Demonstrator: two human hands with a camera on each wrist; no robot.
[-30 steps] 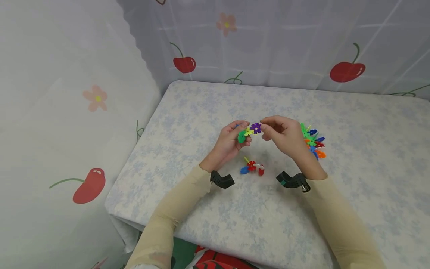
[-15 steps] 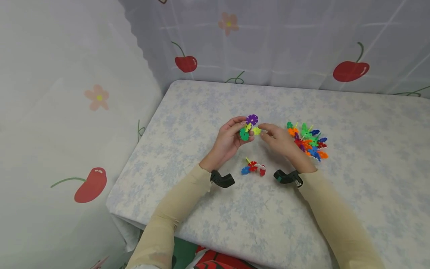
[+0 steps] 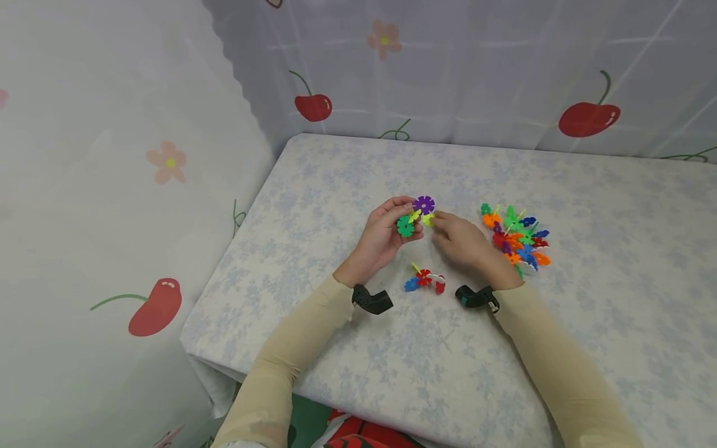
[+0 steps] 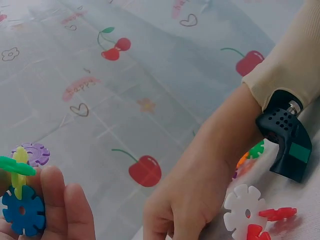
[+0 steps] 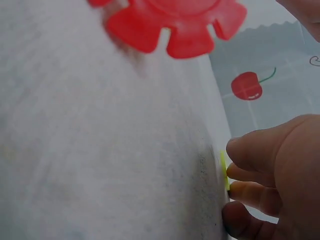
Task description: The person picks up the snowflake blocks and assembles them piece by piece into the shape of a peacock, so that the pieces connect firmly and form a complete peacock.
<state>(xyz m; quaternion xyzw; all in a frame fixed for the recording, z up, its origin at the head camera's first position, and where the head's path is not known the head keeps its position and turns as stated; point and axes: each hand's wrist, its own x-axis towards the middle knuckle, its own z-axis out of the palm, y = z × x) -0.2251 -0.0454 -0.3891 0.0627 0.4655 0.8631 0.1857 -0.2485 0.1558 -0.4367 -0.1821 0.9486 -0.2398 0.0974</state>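
Observation:
My left hand holds a joined cluster of plastic snowflake discs between thumb and fingers. In it are a green disc, a purple disc, a yellow disc and a blue disc. Right beside the cluster, my right hand reaches low over the table with bent fingers. Its fingertips are at a separate yellow snowflake disc, which appears edge-on as a thin yellow strip close to the tabletop. The far side of that grip is hidden.
Nearer me on the cloth-covered table lies a small joined group with a red disc, a blue disc and a white one. To the right of my right hand spreads a multicoloured pile of discs. A cherry-print curtain hangs behind.
My right hand has left the held cluster and come down to the loose yellow disc. The left hand stays in place, its cluster turned so the purple disc sits higher.

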